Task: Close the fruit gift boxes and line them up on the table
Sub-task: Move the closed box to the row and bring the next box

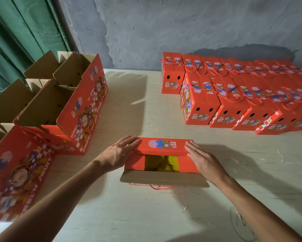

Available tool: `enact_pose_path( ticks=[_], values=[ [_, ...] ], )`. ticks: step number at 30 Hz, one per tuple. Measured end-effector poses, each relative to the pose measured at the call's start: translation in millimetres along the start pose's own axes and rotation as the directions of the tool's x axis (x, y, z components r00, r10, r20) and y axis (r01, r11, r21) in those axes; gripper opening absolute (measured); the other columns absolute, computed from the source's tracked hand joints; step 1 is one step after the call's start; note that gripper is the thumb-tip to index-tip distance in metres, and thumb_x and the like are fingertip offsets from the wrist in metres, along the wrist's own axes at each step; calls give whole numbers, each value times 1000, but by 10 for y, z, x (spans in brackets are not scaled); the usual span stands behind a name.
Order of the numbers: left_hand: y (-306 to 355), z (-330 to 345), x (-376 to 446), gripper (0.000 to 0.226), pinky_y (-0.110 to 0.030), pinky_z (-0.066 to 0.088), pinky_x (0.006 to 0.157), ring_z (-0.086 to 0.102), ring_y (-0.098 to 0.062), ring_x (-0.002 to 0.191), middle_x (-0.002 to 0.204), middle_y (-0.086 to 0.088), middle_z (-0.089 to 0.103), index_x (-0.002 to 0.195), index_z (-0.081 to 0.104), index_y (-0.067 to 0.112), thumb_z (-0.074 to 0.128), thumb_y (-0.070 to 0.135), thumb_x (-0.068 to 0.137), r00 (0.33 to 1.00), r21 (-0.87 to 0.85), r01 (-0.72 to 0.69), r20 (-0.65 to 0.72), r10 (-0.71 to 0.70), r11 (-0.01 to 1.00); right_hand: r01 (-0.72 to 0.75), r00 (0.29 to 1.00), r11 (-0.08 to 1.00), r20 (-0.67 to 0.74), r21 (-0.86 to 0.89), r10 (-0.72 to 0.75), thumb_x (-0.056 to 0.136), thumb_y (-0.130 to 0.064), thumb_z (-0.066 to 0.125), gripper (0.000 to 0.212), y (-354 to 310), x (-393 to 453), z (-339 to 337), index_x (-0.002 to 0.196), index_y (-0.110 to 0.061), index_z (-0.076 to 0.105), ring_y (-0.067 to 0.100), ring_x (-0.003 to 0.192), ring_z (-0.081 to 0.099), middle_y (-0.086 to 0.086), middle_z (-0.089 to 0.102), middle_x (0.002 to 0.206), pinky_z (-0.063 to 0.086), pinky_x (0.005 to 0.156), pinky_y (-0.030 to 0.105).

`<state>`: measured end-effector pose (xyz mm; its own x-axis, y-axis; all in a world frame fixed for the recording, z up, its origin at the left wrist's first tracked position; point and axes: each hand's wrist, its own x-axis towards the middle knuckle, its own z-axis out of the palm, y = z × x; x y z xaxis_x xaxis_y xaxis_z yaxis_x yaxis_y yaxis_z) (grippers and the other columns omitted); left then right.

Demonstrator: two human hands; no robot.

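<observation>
A red fruit gift box (pixel 162 147) stands on the table in front of me, half shut. Its far flap lies folded over the top, and both red side flaps are down. The near cardboard flap (pixel 164 179) still hangs open toward me, with a red cord handle below it. Yellow foam-netted fruit (pixel 162 165) shows through the gap. My left hand (pixel 118 154) lies flat on the box's left end, fingers straight. On the right end my right hand (pixel 203 159) presses flat in the same way.
Several shut red boxes (pixel 234 95) with cord handles stand in two rows at the back right. Open red boxes (pixel 66 102) with raised flaps crowd the left side. The pale table (pixel 146 215) ends at a grey wall; a green curtain hangs far left.
</observation>
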<state>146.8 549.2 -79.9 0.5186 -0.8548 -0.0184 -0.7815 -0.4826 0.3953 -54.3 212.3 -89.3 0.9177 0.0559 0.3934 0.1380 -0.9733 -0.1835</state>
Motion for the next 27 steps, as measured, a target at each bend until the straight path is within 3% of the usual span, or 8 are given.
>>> enact_pose_path(
  ticks=[7, 11, 14, 16, 19, 24, 27],
  values=[
    [0, 74, -64, 58, -46, 26, 125, 13, -19, 158, 169, 0, 21, 162, 25, 30, 20, 49, 108, 1000, -66, -3, -29, 1, 998, -89, 989, 982, 128, 166, 68, 94, 17, 57, 56, 2, -28, -84, 147, 1, 49, 23, 149, 37, 10, 44, 157, 36, 121, 40],
    [-10, 71, -70, 52, -45, 27, 125, 10, -14, 158, 169, 5, 20, 161, 25, 34, 27, 40, 109, 999, -102, -21, -41, 17, 995, -48, 997, 991, 64, 128, 40, 86, 19, 68, 52, 24, -13, -94, 135, 3, 62, 27, 137, 54, 14, 58, 144, 48, 111, 43],
    [14, 84, -70, 50, -43, 33, 122, 20, -17, 156, 167, 3, 29, 157, 37, 34, 30, 41, 108, 994, -92, -37, -107, 27, 995, -60, 998, 993, -11, 101, 62, 80, 15, 78, 44, 25, -26, -75, 122, 2, 72, 25, 123, 66, 14, 68, 131, 57, 99, 43],
    [108, 78, -53, 48, -46, 41, 116, 37, -25, 150, 159, -3, 44, 148, 54, 28, 33, 37, 106, 982, -85, -46, -188, 29, 995, -63, 998, 996, -27, 68, 65, 78, 15, 80, 44, 7, -37, -50, 119, 2, 74, 26, 119, 68, 14, 70, 127, 60, 94, 44],
    [189, 83, 15, 37, -53, 54, 101, 65, -31, 124, 136, -11, 66, 124, 74, 9, 47, 20, 102, 940, 32, -196, -278, 197, 980, -55, 998, 998, -16, 19, 55, 75, 18, 79, 43, -14, -28, -37, 115, 2, 76, 27, 118, 69, 14, 72, 125, 62, 88, 45],
    [123, 60, 38, 31, -43, 57, 98, 61, -21, 130, 139, -6, 65, 116, 77, 11, 53, 25, 102, 953, -58, -210, -234, 192, 976, -95, 995, 995, -2, 26, 95, 83, 6, 78, 30, -79, -10, -48, 112, 0, 78, 25, 121, 67, 12, 71, 127, 62, 90, 44],
    [60, 75, 58, 26, -40, 55, 103, 59, -27, 133, 139, -9, 64, 114, 77, 8, 60, 18, 98, 926, 50, -297, -229, 300, 954, -93, 996, 993, 11, 75, 93, 90, -6, 76, 29, -72, -67, -53, 119, -4, 76, 19, 130, 61, 6, 66, 136, 58, 99, 39]
  ],
)
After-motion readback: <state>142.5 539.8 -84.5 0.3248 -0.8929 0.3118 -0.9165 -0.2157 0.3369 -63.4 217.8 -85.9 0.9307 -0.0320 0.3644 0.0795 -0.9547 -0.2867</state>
